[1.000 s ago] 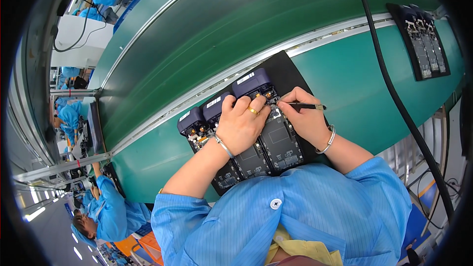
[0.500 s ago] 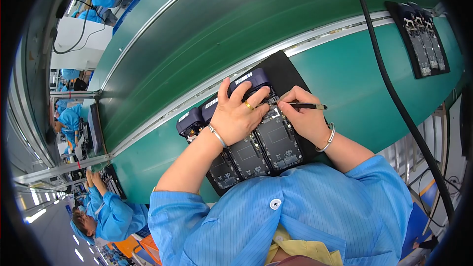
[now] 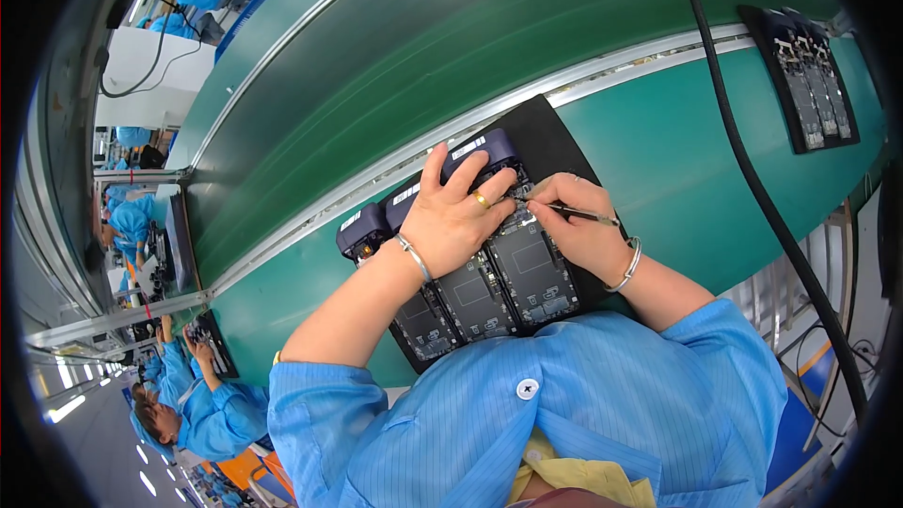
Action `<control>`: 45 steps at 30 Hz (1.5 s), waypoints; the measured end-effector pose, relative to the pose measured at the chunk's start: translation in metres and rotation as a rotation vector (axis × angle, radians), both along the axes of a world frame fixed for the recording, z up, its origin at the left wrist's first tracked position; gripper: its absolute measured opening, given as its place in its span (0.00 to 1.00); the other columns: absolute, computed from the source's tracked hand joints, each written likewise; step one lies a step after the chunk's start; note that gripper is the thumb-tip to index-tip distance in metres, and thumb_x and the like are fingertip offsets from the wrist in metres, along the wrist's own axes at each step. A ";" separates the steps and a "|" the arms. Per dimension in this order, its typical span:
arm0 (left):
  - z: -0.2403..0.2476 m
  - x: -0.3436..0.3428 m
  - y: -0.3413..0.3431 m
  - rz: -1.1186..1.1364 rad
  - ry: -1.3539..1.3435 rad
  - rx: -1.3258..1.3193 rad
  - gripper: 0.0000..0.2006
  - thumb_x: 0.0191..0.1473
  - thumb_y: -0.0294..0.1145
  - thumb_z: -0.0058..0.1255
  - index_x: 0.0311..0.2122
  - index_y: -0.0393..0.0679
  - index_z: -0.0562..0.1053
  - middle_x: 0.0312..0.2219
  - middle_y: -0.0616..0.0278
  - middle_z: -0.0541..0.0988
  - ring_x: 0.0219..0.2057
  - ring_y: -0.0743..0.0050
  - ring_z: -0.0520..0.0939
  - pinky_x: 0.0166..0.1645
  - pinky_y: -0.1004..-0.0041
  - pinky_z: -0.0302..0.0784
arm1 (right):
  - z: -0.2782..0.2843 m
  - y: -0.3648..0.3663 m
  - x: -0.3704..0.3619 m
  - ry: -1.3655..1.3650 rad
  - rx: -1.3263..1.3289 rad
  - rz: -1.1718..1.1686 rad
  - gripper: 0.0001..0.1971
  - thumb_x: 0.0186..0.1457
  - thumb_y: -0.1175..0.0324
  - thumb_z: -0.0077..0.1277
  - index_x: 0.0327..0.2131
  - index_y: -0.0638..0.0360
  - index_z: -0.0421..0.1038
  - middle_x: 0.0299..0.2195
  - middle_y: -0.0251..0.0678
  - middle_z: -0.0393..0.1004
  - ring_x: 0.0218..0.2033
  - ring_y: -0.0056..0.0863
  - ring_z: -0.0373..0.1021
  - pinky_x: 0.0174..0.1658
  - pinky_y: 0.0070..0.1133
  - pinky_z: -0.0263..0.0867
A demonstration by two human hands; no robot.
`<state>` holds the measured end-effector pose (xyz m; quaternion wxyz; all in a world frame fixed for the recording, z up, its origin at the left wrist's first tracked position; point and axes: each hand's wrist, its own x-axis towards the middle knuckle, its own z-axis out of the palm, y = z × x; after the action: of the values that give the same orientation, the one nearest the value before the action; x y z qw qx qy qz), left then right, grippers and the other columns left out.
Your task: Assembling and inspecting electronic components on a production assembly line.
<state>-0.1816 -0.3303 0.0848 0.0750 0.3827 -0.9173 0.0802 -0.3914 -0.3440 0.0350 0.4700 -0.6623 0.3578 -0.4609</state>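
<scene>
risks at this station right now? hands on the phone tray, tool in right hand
1. The right hand works a thin dark tool at the top of an open phone chassis; a slip could scratch exposed parts.
2. The left hand lies across the neighbouring chassis; its ring and bracelet could touch them.
3. The black tray sits beside the conveyor belt; a nudge might shift it.

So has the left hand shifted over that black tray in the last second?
Yes. The left hand has slid slightly toward the person's right along the black tray, fingers now meeting the right hand with its thin tool.
</scene>
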 end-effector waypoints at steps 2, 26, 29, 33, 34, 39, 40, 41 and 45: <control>0.000 -0.001 0.001 -0.003 -0.014 0.006 0.09 0.48 0.36 0.53 0.36 0.56 0.80 0.49 0.72 0.71 0.57 0.60 0.65 0.64 0.40 0.48 | 0.002 0.001 0.002 0.042 -0.042 0.001 0.05 0.48 0.79 0.55 0.25 0.63 0.68 0.24 0.38 0.72 0.26 0.33 0.70 0.31 0.24 0.64; 0.005 0.056 0.078 0.160 0.143 -0.040 0.20 0.35 0.28 0.61 0.40 0.46 0.79 0.40 0.66 0.74 0.39 0.65 0.74 0.42 0.64 0.69 | 0.009 0.044 0.068 0.022 0.122 0.024 0.05 0.50 0.77 0.57 0.28 0.62 0.70 0.22 0.33 0.71 0.22 0.21 0.67 0.25 0.19 0.61; 0.005 0.056 0.081 0.175 0.071 -0.057 0.19 0.37 0.31 0.60 0.40 0.50 0.79 0.41 0.67 0.74 0.42 0.65 0.73 0.48 0.59 0.66 | 0.004 0.043 0.069 0.053 0.100 0.036 0.05 0.51 0.77 0.57 0.28 0.62 0.70 0.22 0.34 0.71 0.22 0.20 0.67 0.25 0.19 0.61; 0.004 0.054 0.082 0.213 -0.015 -0.071 0.15 0.41 0.33 0.58 0.39 0.54 0.80 0.44 0.69 0.73 0.48 0.63 0.70 0.55 0.49 0.59 | 0.004 0.043 0.070 0.068 0.065 0.039 0.05 0.51 0.77 0.57 0.28 0.63 0.70 0.23 0.34 0.71 0.21 0.19 0.67 0.25 0.18 0.62; 0.003 0.053 0.081 0.212 -0.015 -0.070 0.15 0.41 0.33 0.58 0.39 0.54 0.80 0.44 0.69 0.73 0.48 0.63 0.70 0.55 0.49 0.59 | 0.007 0.042 0.070 0.068 0.066 0.038 0.05 0.51 0.77 0.57 0.28 0.63 0.70 0.23 0.34 0.71 0.21 0.19 0.67 0.25 0.18 0.62; 0.005 0.050 0.079 0.272 0.001 -0.044 0.10 0.47 0.35 0.54 0.37 0.54 0.80 0.49 0.70 0.70 0.55 0.60 0.66 0.62 0.41 0.49 | 0.012 0.040 0.071 0.075 0.142 0.041 0.05 0.51 0.78 0.57 0.28 0.64 0.69 0.23 0.34 0.72 0.22 0.19 0.68 0.26 0.18 0.63; 0.004 0.050 0.079 0.272 0.002 -0.044 0.10 0.47 0.35 0.54 0.37 0.54 0.80 0.49 0.70 0.70 0.55 0.60 0.66 0.62 0.41 0.49 | 0.012 0.040 0.071 0.076 0.142 0.041 0.05 0.51 0.78 0.57 0.28 0.64 0.69 0.23 0.34 0.72 0.22 0.19 0.68 0.26 0.18 0.63; 0.004 0.050 0.079 0.268 -0.006 -0.035 0.10 0.46 0.36 0.54 0.37 0.55 0.80 0.50 0.71 0.70 0.55 0.59 0.65 0.62 0.39 0.48 | 0.011 0.040 0.071 0.067 0.150 0.041 0.05 0.51 0.78 0.57 0.28 0.64 0.69 0.23 0.34 0.71 0.22 0.19 0.68 0.26 0.18 0.63; -0.001 0.055 0.077 0.229 0.028 -0.052 0.11 0.44 0.36 0.57 0.36 0.56 0.80 0.51 0.72 0.70 0.56 0.59 0.64 0.63 0.36 0.45 | 0.013 0.042 0.072 0.087 0.138 0.026 0.05 0.51 0.78 0.57 0.27 0.64 0.69 0.22 0.35 0.72 0.22 0.19 0.68 0.26 0.18 0.63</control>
<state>-0.1263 -0.2534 0.0835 0.0879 0.4840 -0.8641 0.1067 -0.3193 -0.3022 0.0480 0.5045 -0.6525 0.4000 -0.3996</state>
